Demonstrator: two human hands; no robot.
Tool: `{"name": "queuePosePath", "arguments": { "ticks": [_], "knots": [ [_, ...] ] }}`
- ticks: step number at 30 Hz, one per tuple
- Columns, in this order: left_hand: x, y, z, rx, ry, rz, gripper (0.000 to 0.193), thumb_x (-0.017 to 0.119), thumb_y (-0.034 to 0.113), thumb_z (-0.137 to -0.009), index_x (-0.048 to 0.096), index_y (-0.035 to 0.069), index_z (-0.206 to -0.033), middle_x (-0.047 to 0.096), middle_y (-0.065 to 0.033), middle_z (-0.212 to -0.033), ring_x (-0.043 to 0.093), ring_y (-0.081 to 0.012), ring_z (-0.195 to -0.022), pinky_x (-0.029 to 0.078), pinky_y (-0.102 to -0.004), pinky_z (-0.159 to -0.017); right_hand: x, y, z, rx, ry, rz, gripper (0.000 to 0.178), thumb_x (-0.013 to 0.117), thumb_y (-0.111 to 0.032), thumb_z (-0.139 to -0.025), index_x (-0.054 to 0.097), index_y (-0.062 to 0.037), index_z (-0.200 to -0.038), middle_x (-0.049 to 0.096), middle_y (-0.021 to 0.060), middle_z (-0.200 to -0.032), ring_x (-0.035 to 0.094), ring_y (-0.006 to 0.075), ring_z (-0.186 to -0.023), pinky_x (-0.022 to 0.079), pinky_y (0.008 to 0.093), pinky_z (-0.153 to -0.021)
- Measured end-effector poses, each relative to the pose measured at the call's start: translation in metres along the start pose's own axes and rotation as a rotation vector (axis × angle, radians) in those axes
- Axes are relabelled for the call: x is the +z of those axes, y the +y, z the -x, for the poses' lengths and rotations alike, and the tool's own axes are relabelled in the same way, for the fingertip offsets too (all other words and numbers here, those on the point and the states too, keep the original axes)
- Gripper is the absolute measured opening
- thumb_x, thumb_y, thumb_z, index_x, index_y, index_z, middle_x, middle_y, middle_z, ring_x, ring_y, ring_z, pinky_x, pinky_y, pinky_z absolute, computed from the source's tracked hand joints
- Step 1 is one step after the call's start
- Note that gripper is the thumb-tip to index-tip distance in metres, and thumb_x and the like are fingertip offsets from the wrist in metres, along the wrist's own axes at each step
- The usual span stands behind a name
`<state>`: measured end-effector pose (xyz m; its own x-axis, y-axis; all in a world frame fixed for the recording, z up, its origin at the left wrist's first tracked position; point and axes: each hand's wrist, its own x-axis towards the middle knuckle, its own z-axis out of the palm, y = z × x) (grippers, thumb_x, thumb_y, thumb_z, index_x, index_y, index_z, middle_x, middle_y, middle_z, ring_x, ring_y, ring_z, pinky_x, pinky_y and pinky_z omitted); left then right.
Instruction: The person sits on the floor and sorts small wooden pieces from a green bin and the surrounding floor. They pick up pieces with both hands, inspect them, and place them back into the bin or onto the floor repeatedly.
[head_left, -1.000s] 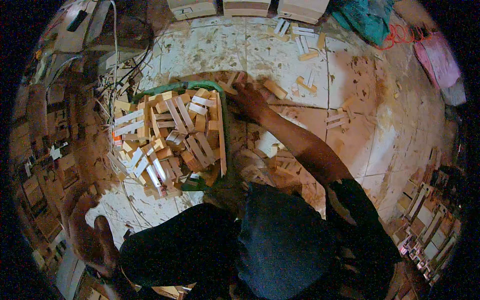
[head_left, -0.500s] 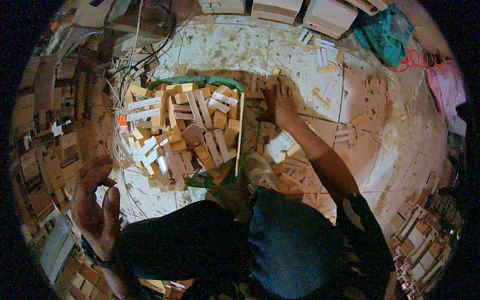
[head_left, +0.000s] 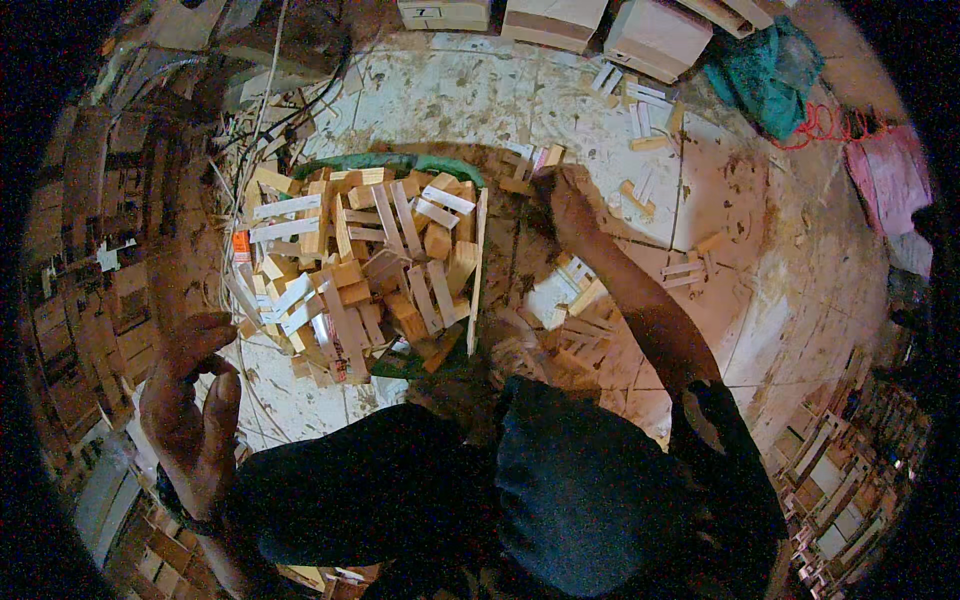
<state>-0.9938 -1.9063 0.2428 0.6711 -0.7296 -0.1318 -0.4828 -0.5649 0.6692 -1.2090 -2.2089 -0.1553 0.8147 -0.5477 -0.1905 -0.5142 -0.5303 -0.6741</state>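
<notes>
My right hand (head_left: 568, 205) reaches to the floor just right of a heaped green-rimmed container (head_left: 440, 162). Its fingers are closed on a small wooden piece (head_left: 545, 160) of pale slats and a block; the fingertips are partly in shadow. My left hand (head_left: 192, 410) hovers at the left, holding nothing, fingers bent and thumb apart. Many similar slat-and-block pieces (head_left: 402, 218) lie jumbled in the container, which has a thin upright board (head_left: 478, 270) along its right side. More pieces (head_left: 585, 285) rest below my right forearm.
Loose wooden pieces (head_left: 640, 200) are scattered on the stained tiled floor (head_left: 440, 95). Cardboard boxes (head_left: 548, 25) line the far edge. A teal sack (head_left: 770, 80), a red coiled hose (head_left: 840, 122) and a pink sack (head_left: 885, 180) lie at the far right. Stacked wood (head_left: 90, 300) fills the left side.
My right hand's spread fingers have closed on a wooden piece on the floor, and the piece has shifted slightly. My left hand stays almost in place.
</notes>
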Motion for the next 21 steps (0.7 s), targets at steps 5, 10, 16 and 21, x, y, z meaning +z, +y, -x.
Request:
{"name": "queuePosePath", "arguments": {
  "ticks": [5,10,16,21],
  "knots": [
    [0.007,-0.001,-0.004,-0.017,0.001,-0.022,0.025,0.061,0.015,-0.083,0.063,-0.002,-0.102,0.062,-0.0152,-0.111,0.057,-0.0211,-0.098,0.044,-0.0313,-0.08,-0.006,-0.004,0.012,0.015,0.246,0.333,0.048,0.054,-0.011,-0.088,0.036,-0.0052,-0.132,0.046,0.0221,-0.125,0.054,0.04,-0.104,0.047,0.0447,-0.088],
    [0.007,0.0,-0.007,0.022,-0.043,-0.075,0.025,0.061,0.015,-0.083,0.063,0.0,-0.102,0.063,-0.0134,-0.11,0.056,-0.0212,-0.099,0.044,-0.0321,-0.08,-0.017,-0.011,0.005,0.223,-0.012,0.098,0.051,0.053,-0.009,-0.086,0.035,-0.0081,-0.134,0.048,0.0228,-0.12,0.056,0.0425,-0.101,0.052,0.0464,-0.079],
    [0.001,0.001,-0.011,0.156,-0.071,-0.207,0.024,0.062,0.015,-0.083,0.064,0.001,-0.103,0.064,-0.0106,-0.107,0.058,-0.0223,-0.096,0.045,-0.0318,-0.078,-0.034,-0.014,0.013,-0.102,0.215,0.341,0.043,0.066,-0.016,-0.075,0.058,-0.0064,-0.116,0.055,0.0185,-0.109,0.058,0.0369,-0.1,0.051,0.0424,-0.081],
    [0.004,-0.002,-0.012,0.113,-0.08,-0.13,0.022,0.062,0.013,-0.085,0.064,0.002,-0.103,0.064,-0.0096,-0.107,0.059,-0.0194,-0.097,0.045,-0.0301,-0.076,-0.059,-0.036,0.017,-0.099,0.213,0.189,0.036,0.072,-0.023,-0.072,0.064,-0.0026,-0.1,0.061,0.0153,-0.095,0.06,0.0318,-0.09,0.051,0.0419,-0.078]
  ]
}}
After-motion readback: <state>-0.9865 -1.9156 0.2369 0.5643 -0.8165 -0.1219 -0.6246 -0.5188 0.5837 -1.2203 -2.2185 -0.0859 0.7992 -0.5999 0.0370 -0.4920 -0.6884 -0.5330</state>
